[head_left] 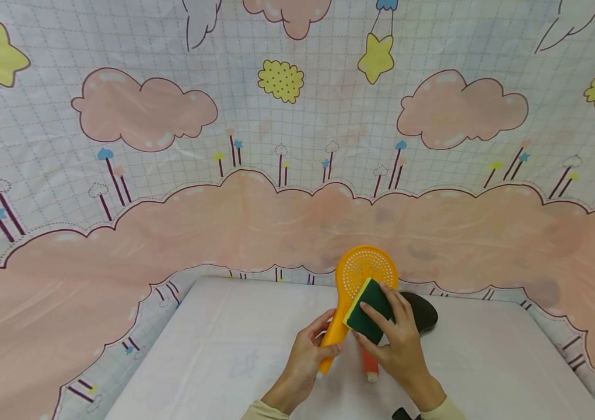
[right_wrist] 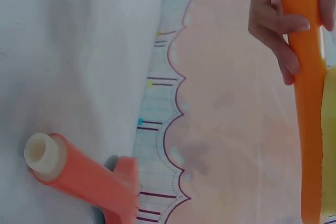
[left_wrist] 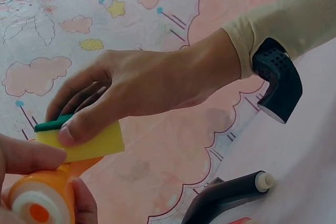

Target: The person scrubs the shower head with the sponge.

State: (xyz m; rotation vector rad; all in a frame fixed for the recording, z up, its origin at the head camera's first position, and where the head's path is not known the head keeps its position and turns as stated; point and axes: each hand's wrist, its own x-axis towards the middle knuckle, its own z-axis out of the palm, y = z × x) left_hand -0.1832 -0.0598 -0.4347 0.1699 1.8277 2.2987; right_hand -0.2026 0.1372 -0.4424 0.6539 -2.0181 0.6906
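An orange shower head [head_left: 347,262] with a perforated round face is held up over the table by its handle [right_wrist: 302,77], which my left hand [head_left: 303,359] grips near the white threaded end. My right hand [head_left: 405,353] pinches a sponge [head_left: 370,312], green scourer on one side and yellow foam on the other. The foam side lies against the shower head where face and handle meet. In the left wrist view, the right thumb and fingers [left_wrist: 84,124] clasp the edges of the sponge.
Behind the right hand, a black shower head [head_left: 424,314] lies on the white table [head_left: 245,326]. Beside it lies a red shower head [right_wrist: 86,177], partly hidden in the head view. A cloud-patterned cloth [head_left: 276,233] rises past the table's far edge.
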